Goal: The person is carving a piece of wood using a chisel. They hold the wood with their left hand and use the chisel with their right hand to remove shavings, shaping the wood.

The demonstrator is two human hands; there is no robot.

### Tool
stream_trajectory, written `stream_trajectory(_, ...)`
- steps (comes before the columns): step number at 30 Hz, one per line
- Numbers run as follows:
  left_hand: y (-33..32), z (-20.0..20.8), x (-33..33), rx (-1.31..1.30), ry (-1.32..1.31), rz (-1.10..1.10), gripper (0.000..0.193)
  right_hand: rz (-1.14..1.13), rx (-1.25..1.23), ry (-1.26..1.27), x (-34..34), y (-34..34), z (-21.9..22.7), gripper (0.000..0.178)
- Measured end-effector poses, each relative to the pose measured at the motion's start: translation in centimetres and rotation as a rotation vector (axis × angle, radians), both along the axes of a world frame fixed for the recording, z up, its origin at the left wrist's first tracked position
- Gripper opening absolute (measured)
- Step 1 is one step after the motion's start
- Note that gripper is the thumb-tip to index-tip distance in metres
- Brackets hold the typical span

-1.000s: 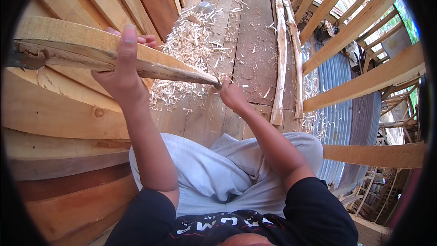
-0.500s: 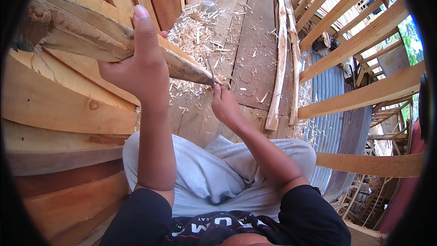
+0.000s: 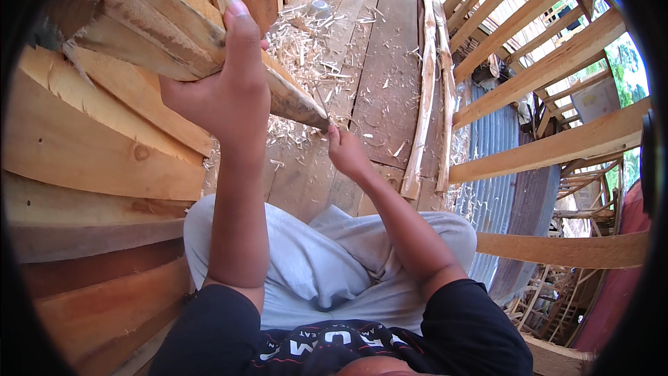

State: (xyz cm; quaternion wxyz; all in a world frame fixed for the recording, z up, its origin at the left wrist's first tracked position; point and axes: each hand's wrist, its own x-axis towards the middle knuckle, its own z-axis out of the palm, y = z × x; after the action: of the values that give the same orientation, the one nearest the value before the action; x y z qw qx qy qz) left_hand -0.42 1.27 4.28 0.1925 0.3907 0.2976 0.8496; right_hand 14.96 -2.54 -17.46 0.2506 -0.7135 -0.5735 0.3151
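Observation:
A long, rough piece of wood [image 3: 156,28] slants from the upper left down toward the middle of the view. My left hand [image 3: 233,94] is closed around it, thumb on the near side and most of the fingers hidden behind. At the wood's lower end, my right hand [image 3: 348,153] is closed on a thin knife [image 3: 321,100]. Its narrow blade points up and away beside the end of the wood; the handle is hidden in my fist.
Wood shavings [image 3: 299,49] cover the plank floor [image 3: 386,56], with a small clear cup [image 3: 319,8] among them. Two long pale wood strips [image 3: 419,125] lie to the right, beside a slatted wooden railing [image 3: 550,141]. Stacked boards [image 3: 90,125] line the left. Corrugated metal [image 3: 497,143] shows beyond the railing.
My left hand and the wood have shifted a little to the right and upward, and the wood slants more steeply. My right hand with the knife has barely moved.

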Motion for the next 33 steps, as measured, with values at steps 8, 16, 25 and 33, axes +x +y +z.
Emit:
stream_trajectory(8, 1.0, -0.7, -0.5, 0.023, 0.116, 0.127, 0.019, 0.075, 0.044, -0.235, 2.5, 1.3, 0.5, 0.045)
stream_trajectory(16, -0.1, 0.2, 0.0, -0.013, -0.001, -0.002, 0.017, -0.032, -0.009, -0.487, 6.9, 2.6, 1.6, 0.042)
stream_trajectory(25, 0.0, -0.1, -0.1, 0.027, 0.035, -0.031, 0.015, -0.109, -0.151, 0.158, 5.2, 3.0, -1.0, 0.034)
stream_trajectory(33, 0.1, -0.3, -0.3, 0.017, 0.038, -0.039, 0.014, -0.208, -0.334, 0.455, 4.2, 2.7, -0.8, 0.039)
